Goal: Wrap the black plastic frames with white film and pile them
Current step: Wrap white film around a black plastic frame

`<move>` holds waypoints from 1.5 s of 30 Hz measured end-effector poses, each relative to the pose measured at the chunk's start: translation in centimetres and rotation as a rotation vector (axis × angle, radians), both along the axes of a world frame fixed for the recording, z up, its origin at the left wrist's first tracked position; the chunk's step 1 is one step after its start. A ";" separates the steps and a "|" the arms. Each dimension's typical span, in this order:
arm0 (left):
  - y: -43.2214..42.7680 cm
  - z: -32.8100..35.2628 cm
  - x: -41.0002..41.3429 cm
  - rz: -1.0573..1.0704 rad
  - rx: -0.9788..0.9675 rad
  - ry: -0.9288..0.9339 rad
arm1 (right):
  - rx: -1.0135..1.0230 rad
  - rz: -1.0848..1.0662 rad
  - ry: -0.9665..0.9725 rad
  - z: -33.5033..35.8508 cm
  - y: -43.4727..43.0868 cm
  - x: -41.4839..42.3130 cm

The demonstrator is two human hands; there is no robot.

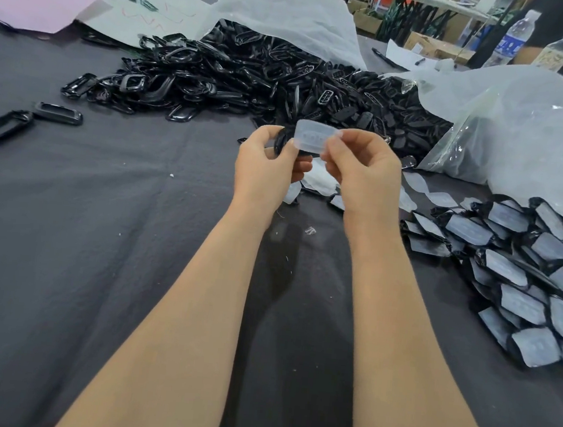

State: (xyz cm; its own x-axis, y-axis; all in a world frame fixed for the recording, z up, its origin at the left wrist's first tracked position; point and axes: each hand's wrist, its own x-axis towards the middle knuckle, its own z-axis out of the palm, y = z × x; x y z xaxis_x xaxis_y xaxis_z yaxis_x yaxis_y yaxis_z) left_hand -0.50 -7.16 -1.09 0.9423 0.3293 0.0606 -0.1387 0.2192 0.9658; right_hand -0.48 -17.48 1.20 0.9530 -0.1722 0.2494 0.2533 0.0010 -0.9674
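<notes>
My left hand (267, 163) grips a black plastic frame (280, 141), mostly hidden behind the fingers. A piece of white film (312, 137) stands over the frame; my right hand (360, 167) pinches its right end and my left thumb holds its left end. Both hands hover above the dark cloth at mid-table. Behind them spreads a big heap of bare black frames (252, 76). At the right lies a pile of film-wrapped frames (522, 271). A strip of loose film pieces (423, 189) lies just under and right of my hands.
Two stray frames (31, 120) lie at the left on the dark tablecloth (99, 230). Clear plastic bags (522, 126) bulge at the back and right. Pink and white sheets (35, 3) sit far left. Water bottles (511, 39) and another person's arm are at the far right.
</notes>
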 end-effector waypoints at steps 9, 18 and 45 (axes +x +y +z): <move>-0.3 0.4 -0.5 -0.103 0.090 -0.080 | -0.307 -0.180 -0.086 -0.8 0.4 0.1; -0.4 0.3 -0.1 -0.123 0.121 -0.072 | -0.276 -0.200 -0.078 -0.9 0.3 0.2; -0.5 0.1 -0.3 -0.116 0.145 -0.067 | 0.097 -0.036 0.184 -1.2 0.2 1.1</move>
